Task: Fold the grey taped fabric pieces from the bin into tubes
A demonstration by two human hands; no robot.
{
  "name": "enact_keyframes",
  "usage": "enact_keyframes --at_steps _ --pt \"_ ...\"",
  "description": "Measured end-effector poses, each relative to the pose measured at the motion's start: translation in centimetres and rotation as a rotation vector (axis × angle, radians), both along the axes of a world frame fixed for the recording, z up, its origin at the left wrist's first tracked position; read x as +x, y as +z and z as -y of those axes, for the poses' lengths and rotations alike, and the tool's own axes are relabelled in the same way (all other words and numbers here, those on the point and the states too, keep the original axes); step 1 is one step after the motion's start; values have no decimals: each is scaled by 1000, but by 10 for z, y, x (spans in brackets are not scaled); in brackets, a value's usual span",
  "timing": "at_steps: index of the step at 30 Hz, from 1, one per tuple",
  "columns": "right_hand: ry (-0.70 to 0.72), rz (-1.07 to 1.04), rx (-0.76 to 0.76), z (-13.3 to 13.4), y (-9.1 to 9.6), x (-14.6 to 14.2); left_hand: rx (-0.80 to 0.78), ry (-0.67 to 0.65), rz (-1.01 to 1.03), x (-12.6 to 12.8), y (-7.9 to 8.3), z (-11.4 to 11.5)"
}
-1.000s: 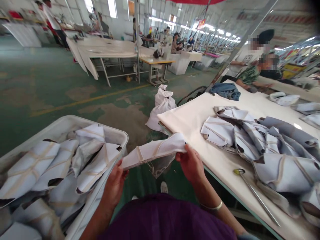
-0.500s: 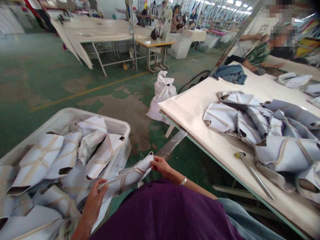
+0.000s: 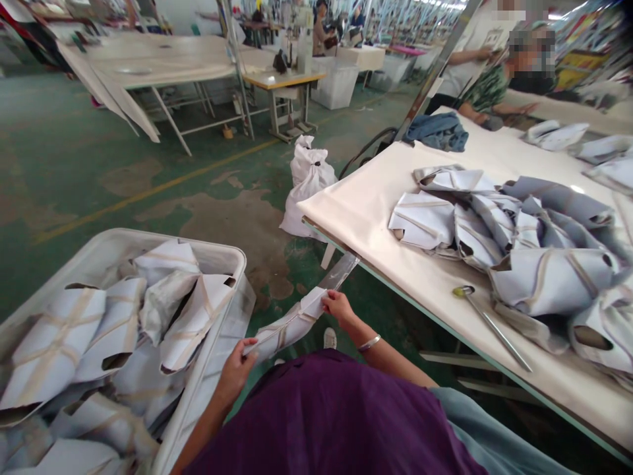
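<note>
White fabric piece (image 3: 284, 326) with tan seams stretches between the forearms, both arms reaching forward and low: the left hand (image 3: 236, 373) and the right hand (image 3: 340, 310) each close on one end of it (a firm pinch on both sides). Just left sits a white plastic tub (image 3: 188, 241) of similar pieces; to the right, a cream surface (image 3: 376, 191) carries a heaped pile of fabric (image 3: 544, 277) and a metal tool (image 3: 487, 326).

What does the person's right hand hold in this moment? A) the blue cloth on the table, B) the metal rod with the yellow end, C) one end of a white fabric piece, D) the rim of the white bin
C. The right hand grips one end of the white fabric piece, and the left hand has its other end.
</note>
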State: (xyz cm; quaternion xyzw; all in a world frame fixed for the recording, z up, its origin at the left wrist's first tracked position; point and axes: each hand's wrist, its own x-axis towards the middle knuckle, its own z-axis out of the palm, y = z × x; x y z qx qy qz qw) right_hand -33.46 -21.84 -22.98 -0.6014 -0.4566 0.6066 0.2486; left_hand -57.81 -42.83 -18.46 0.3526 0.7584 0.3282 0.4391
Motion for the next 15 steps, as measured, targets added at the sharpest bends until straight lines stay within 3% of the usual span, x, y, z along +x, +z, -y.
enact_keyframes --at_steps 5,8,12,15 --pt "-117 158 164 -85 -5 41 46 -298 175 57 -17 -58" --pt "-174 260 232 -124 -6 58 42 -428 172 79 -23 -81" --pt "-241 362 365 -132 -14 68 51 -483 53 81 -19 -92" --pt "-298 385 404 -116 -21 70 67 -392 -188 74 -7 -104"
